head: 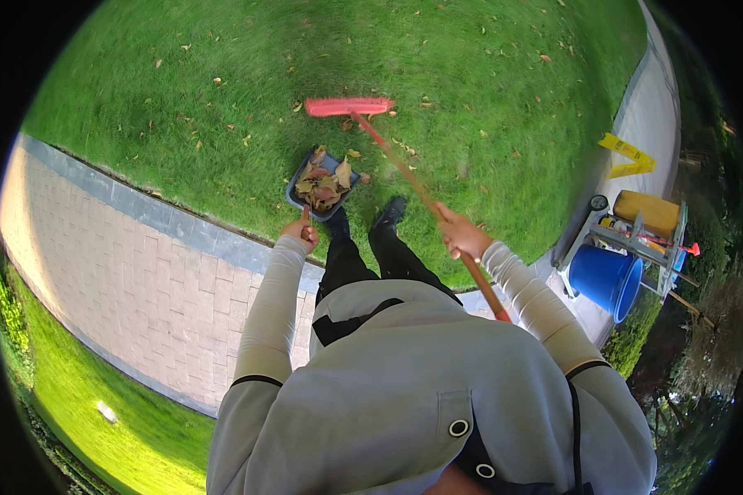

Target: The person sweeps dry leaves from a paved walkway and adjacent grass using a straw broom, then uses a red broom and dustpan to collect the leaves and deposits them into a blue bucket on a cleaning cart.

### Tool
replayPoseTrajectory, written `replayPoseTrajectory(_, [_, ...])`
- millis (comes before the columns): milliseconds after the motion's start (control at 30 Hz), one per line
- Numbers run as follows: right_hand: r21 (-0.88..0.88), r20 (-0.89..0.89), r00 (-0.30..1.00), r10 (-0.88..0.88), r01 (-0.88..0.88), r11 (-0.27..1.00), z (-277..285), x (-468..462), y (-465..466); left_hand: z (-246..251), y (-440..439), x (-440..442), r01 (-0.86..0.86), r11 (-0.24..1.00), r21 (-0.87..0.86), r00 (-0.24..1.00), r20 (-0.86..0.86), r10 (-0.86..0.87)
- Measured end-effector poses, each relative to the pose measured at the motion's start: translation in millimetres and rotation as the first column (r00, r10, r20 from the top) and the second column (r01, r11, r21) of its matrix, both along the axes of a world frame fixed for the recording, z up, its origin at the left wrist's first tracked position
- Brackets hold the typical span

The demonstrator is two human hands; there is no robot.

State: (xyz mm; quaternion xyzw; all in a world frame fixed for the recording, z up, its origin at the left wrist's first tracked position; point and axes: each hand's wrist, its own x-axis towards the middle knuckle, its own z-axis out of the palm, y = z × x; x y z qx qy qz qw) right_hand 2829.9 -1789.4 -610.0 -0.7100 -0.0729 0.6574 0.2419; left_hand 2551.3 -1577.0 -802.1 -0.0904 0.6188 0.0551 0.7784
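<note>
My left hand [301, 232] grips the handle of a dark dustpan [291, 197]. Dry brown and yellowish leaves [324, 186] are heaped in the pan, just ahead of my feet. Wrapped around the wooden shaft of a push broom [420, 189] is my right hand [463, 232]. The shaft slants from beside my right hip out to a wide red bristle head [349, 106]. That head is on or just above the grass, beyond the dustpan. A few loose leaves [404, 147] lie between the broom head and my shoes [390, 212].
Scattered leaves dot the lawn [223, 74]. A paved brick path [179, 266] with a grey stone border runs at left. To the right stand a cleaning cart [634, 238] with a blue bucket [603, 278] and a yellow floor sign [629, 156] on a walkway.
</note>
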Motion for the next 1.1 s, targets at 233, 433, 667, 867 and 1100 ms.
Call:
replayPoseTrajectory(233, [-0.069, -0.252, 0.966, -0.057, 0.041, 0.997, 72.8, -33.2, -75.1, -12.4, 30.1, -7.1, 0.046, 0.997, -0.055, 0.997, 0.063, -0.042])
replayPoseTrajectory(433, [-0.139, -0.151, 0.953, -0.263, 0.243, 0.96, 107.1, -17.4, -82.7, -15.0, 25.8, -26.8, 0.082, 0.994, -0.079, 0.997, 0.021, -0.081])
replayPoseTrajectory(667, [-0.164, -0.136, 0.843, -0.521, 0.5, 0.85, 51.5, 0.0, -90.8, 5.7, 11.1, -64.0, 0.236, 0.966, -0.102, 0.97, -0.034, -0.241])
replayPoseTrajectory(867, [-0.337, -0.596, 0.435, -0.675, 0.627, 0.703, 57.5, -44.1, -105.5, -28.3, 17.9, -41.7, 0.426, 0.904, 0.016, 0.903, -0.07, -0.424])
replayPoseTrajectory(1100, [-0.249, -0.624, 0.525, -0.578, 0.568, 0.784, 124.1, -30.1, -102.1, -10.1, 18.8, -61.3, 0.347, 0.938, -0.002, 0.937, -0.047, -0.347])
